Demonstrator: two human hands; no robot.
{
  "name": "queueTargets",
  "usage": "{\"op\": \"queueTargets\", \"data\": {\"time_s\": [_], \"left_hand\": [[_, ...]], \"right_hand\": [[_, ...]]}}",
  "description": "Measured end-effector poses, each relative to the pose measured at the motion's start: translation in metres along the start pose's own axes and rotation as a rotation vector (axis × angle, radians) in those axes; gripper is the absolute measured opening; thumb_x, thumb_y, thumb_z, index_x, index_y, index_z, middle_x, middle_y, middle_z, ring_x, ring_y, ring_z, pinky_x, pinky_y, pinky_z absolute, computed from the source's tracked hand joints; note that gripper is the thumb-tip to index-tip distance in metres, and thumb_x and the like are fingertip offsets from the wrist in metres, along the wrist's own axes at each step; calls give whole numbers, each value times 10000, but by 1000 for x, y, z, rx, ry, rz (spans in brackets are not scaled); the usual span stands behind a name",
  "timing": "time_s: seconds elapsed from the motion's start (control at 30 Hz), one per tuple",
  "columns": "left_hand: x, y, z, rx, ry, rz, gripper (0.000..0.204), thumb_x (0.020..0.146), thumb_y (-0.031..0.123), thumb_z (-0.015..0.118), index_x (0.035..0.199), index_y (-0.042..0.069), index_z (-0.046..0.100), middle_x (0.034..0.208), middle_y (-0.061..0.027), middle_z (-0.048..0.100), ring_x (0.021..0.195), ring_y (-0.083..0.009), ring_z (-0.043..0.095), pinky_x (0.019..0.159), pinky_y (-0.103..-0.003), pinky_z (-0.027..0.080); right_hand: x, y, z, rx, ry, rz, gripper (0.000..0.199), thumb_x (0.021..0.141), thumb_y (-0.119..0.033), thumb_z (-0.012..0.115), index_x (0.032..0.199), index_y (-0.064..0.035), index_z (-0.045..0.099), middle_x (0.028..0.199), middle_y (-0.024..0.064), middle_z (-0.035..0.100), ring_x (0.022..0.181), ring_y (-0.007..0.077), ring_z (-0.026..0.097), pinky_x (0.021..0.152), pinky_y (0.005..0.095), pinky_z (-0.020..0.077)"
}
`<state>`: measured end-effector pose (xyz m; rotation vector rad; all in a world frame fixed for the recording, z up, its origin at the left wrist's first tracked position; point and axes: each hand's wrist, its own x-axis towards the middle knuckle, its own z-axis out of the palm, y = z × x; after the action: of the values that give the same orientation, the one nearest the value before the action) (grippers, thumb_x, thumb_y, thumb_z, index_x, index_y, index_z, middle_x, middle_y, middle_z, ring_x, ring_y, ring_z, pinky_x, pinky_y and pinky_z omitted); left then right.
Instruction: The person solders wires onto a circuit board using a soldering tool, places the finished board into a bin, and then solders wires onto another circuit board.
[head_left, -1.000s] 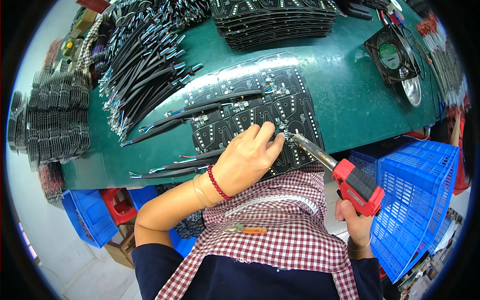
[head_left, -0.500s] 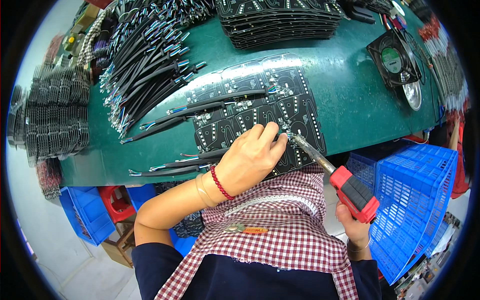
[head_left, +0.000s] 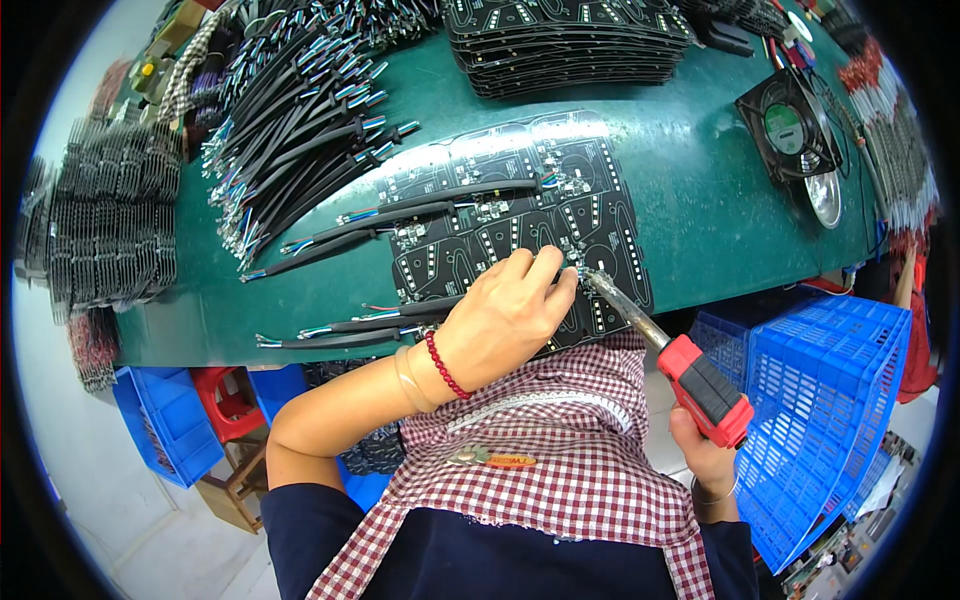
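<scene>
Your left hand (head_left: 505, 320) rests on the near edge of the black circuit board panel (head_left: 520, 225), which lies flat on the green bench mat (head_left: 700, 200) just in front of you. Its fingers are curled close together, with the fingertips (head_left: 555, 268) pinched over a small wire end at a solder point; what exactly they pinch is too small to tell. Your right hand (head_left: 705, 455) grips the red handle of the soldering iron (head_left: 665, 345) low beside the blue plastic crate (head_left: 830, 400), fingers wrapped shut around it. The iron's metal tip slants up and touches the board right beside your left fingertips. Black cables with coloured wire ends (head_left: 300, 130) lie heaped to the left of the board, more boards are stacked (head_left: 570, 40) behind it, and a small cooling fan (head_left: 790, 125) stands to the right
</scene>
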<state>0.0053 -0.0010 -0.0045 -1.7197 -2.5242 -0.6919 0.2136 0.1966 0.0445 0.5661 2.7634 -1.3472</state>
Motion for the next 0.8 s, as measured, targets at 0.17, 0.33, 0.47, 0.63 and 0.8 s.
{"op": "queueTargets", "data": {"time_s": [0.17,0.33,0.47,0.63,0.8], "left_hand": [[-1,0,0,3,0,2,371,711,34,574,1078,-4,613,890,-100,480,775,-213,531,648,-309,496],[0,1,0,10,7,4,366,713,36,574,1075,-6,613,885,-99,481,774,-210,530,647,-306,495],[-1,1,0,11,19,2,362,716,38,575,1073,-6,613,888,-99,480,777,-208,529,645,-302,494],[-1,1,1,10,11,2,363,717,37,576,1076,-9,611,890,-99,479,772,-207,526,643,-301,492],[-1,1,0,6,9,1,366,718,36,576,1079,-16,608,889,-100,478,768,-206,523,637,-299,491]], "right_hand": [[-7,1,5,380,158,243,200,729,-139,728,869,-26,640,687,73,578,549,193,568,522,281,438],[-4,8,2,216,97,145,203,719,-120,719,882,-26,642,705,79,592,563,200,587,522,282,440],[0,9,3,20,51,-23,204,704,-131,711,876,-41,646,707,69,588,555,210,587,506,301,437],[2,11,0,-99,27,-146,204,700,-157,716,858,-52,640,716,57,583,540,209,575,496,307,431],[-1,14,1,-55,17,-92,213,703,-168,722,861,-51,640,718,56,582,538,204,571,497,307,432]]}}
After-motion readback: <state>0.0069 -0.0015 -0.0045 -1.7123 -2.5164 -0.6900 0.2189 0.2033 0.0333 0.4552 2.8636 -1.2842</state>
